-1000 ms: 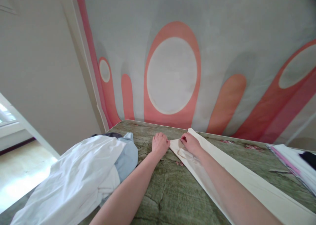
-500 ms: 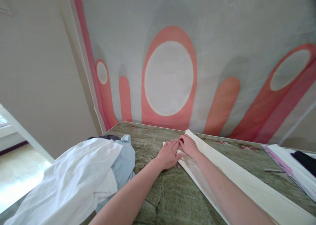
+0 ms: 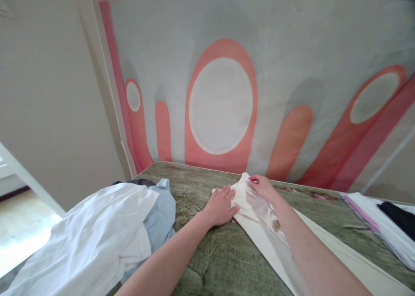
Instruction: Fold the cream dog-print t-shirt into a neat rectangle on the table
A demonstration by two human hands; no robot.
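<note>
A long cream garment lies on the wood-patterned tabletop, stretching from the middle of the far edge toward the lower right. My left hand presses flat with its fingers outstretched on the left corner of the garment's far end. Just to the right, my right hand has its fingertips pinched together at the garment's upper edge, on a fold of the cloth. A thin, creased layer is spread between the two hands. My right forearm covers part of the garment, so its exact kind cannot be told.
To the left lies a loose heap with a white garment and a light blue garment. Folded white clothes with a black piece lie at the right. Behind the tabletop stands a wall with pink shapes.
My right hand has moved right, away from my left hand, drawing a layer of the cream garment across with it. My left hand has stayed in place.
</note>
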